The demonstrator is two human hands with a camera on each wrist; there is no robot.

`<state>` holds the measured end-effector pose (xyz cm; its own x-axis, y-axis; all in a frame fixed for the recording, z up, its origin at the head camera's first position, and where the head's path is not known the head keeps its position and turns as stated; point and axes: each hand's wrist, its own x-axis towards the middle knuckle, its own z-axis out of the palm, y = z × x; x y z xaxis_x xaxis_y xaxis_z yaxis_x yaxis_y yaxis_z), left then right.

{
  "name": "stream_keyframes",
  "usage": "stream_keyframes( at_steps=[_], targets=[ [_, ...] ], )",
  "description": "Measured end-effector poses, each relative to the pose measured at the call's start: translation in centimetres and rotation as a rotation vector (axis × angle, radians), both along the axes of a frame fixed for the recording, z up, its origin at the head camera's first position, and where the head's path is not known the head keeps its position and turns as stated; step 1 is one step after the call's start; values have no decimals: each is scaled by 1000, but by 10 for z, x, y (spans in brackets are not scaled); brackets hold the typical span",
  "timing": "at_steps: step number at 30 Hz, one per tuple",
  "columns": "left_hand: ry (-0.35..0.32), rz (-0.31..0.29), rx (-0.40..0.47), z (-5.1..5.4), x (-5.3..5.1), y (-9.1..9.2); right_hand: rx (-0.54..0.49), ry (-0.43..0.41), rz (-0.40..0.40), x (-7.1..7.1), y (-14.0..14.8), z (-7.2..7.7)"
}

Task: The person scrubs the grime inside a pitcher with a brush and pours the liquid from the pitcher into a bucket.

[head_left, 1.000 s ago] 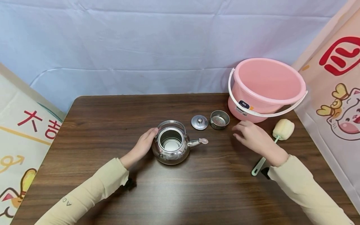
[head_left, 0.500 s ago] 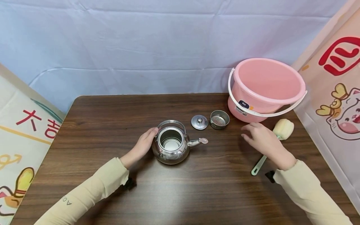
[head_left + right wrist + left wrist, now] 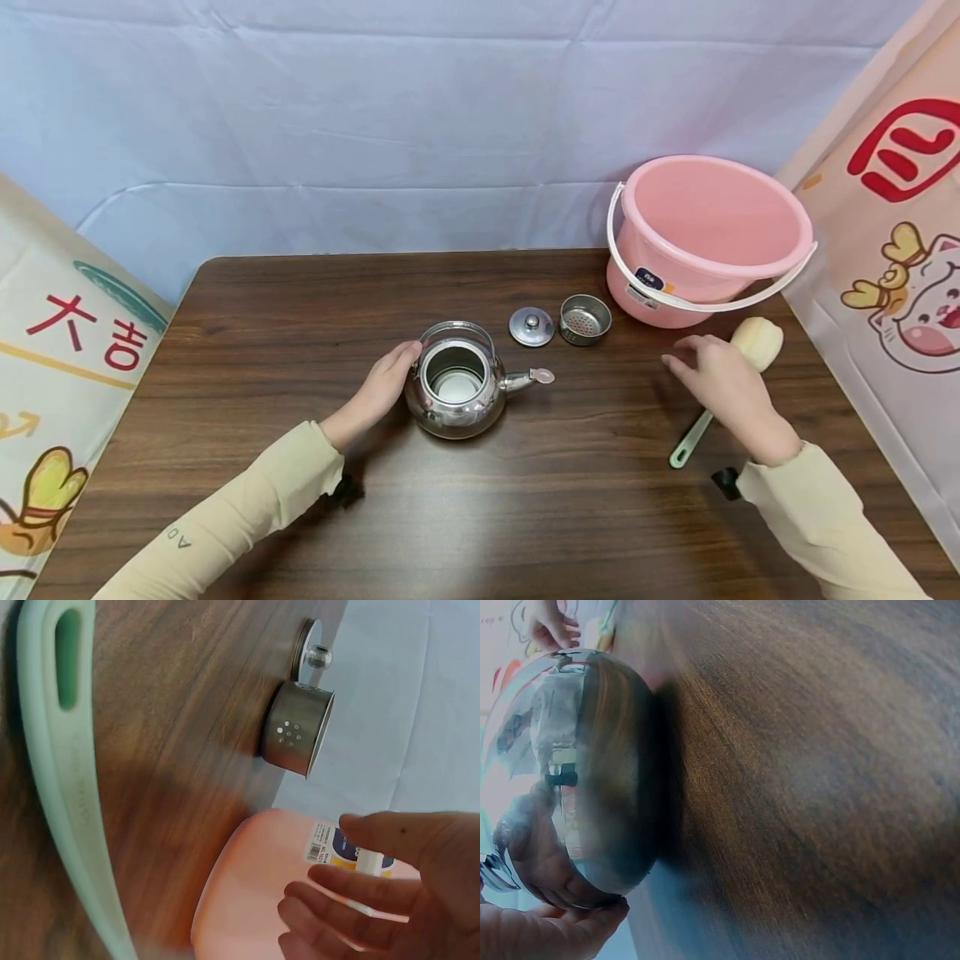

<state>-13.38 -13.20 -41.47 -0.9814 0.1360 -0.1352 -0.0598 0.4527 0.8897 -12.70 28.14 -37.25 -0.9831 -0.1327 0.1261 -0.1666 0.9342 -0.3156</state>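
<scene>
A shiny metal teapot (image 3: 456,392) stands upright and uncovered on the table, its spout towards the right. My left hand (image 3: 381,383) rests against the teapot's left side, and in the left wrist view its fingers (image 3: 592,922) touch the rounded body (image 3: 615,772). My right hand (image 3: 723,387) hovers with relaxed fingers over a sponge brush, holding nothing. The brush's cream sponge head (image 3: 759,342) shows beyond that hand, and its pale green handle (image 3: 692,440) slants below it; the middle of the brush is hidden. The right wrist view shows the handle (image 3: 75,787) beside the hand (image 3: 390,889).
A pink bucket (image 3: 705,225) with a white handle stands at the back right. Left of it are a perforated metal strainer (image 3: 586,320) and a round lid (image 3: 532,327) with a knob. Cloth hangs behind the table (image 3: 315,300), and printed cloths hang at both sides.
My right hand has moved to the right, away from the strainer, and now covers part of the brush. My left hand and the teapot have stayed in place.
</scene>
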Motion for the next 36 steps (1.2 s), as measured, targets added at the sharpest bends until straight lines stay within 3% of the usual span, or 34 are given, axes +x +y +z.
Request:
stream_keyframes(
  at_steps=[12,36],
  targets=[
    [-2,-7,-6,0,0,0,-38,-104,-225,11,14,1],
    [5,-19,1,-1,0,-1,-14,-300,-316,26,36,-9]
  ],
)
